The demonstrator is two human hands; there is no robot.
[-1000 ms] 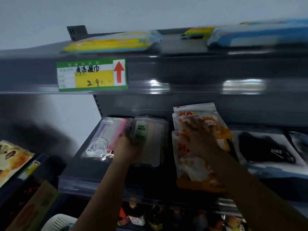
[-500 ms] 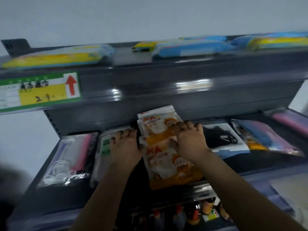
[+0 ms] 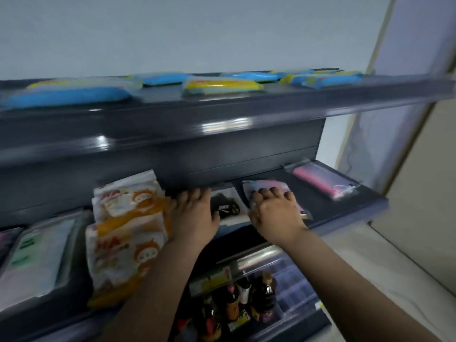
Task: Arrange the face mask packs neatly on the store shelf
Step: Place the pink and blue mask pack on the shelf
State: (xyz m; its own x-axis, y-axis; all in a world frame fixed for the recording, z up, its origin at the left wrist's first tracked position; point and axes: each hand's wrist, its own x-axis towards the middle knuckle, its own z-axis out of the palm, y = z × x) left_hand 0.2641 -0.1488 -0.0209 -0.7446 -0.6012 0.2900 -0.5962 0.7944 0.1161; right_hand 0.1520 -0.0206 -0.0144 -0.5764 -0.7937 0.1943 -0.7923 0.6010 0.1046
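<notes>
- Nearest, on the shelf below, dark glass bottles [image 3: 262,299] with coloured labels stand close together behind a glossy clear front rail.
- The middle shelf [image 3: 345,208] is dark grey metal, smooth and flat, with a hard squared front edge.
- At its left end lies a flat clear-plastic mask pack [image 3: 37,257] with a green label, its film shiny and blurred.
- Just beside it, two soft white-and-orange mask packs [image 3: 125,233] overlap, one partly over the other, their crinkled pouches printed with a round cartoon face.
- The left hand [image 3: 195,218] lies palm down with fingers nearly straight and together, its edge against the orange packs and its fingers resting on a clear pack holding a black mask [image 3: 225,208]; it grasps nothing.
- The right hand [image 3: 276,213] presses flat on a pale pink-and-blue mask pack [image 3: 266,188], fingers spread and only slightly bent; whether the thumb hooks the pack's edge cannot be told.
- Further right and well apart, a clear sleeve of pink masks [image 3: 323,181] lies slantwise near the shelf's end.
- Farthest, on the top shelf [image 3: 222,117], puffy blue and yellow wrapped packets [image 3: 222,85] lie flat in a loose row, blurred.
- Behind is a plain pale wall [image 3: 197,33].
</notes>
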